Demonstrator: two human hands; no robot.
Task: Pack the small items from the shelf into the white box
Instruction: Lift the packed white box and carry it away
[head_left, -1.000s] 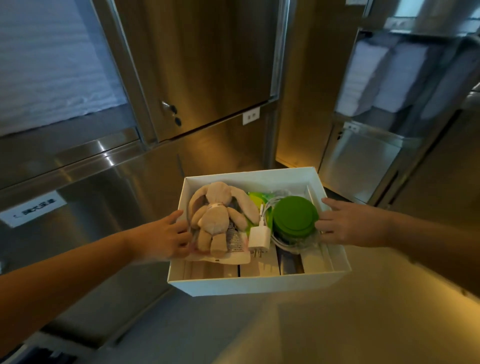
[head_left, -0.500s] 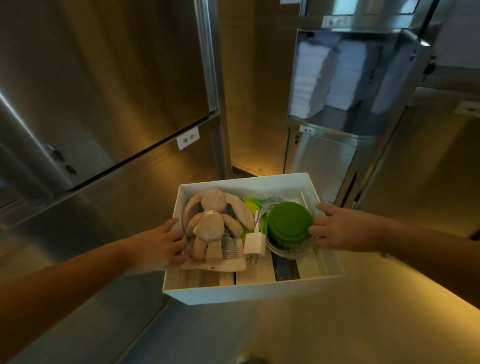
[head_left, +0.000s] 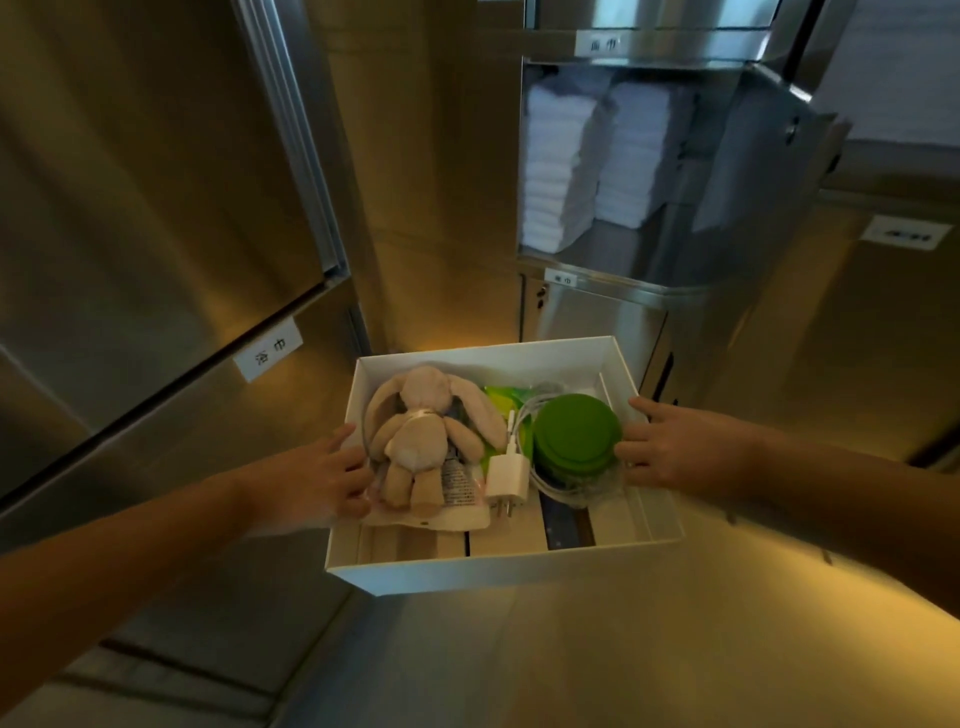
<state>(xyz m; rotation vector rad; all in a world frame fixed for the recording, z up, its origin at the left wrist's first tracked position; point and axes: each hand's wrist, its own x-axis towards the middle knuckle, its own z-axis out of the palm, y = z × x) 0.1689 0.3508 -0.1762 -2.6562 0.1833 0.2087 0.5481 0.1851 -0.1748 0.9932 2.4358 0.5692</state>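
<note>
- A brushed stainless-steel cabinet door fills the left side, with a small white paper label stuck at its lower edge.
- The left hand grips the left wall of the box. Its thumb lies along the rim and its fingers curl over the edge to the inside.
- The white rectangular cardboard box is held in the air between both hands, open side up, in front of the cabinets.
- A beige long-eared plush bunny lies on its back in the left half of the box, on top of a white printed tube.
- A yellow-green packet is near the back wall, partly under the bunny's ear.
- A white charger plug with its coiled white cable lies mid-box, between the bunny and the green disc.
- A round green ridged silicone disc sits in the right half, touching the cable.
- The right hand holds the right wall, thumb on the rim and fingers curled over it just beside the disc.
- Behind and above, a glass-fronted steel cabinet holds two stacks of folded white towels.
</note>
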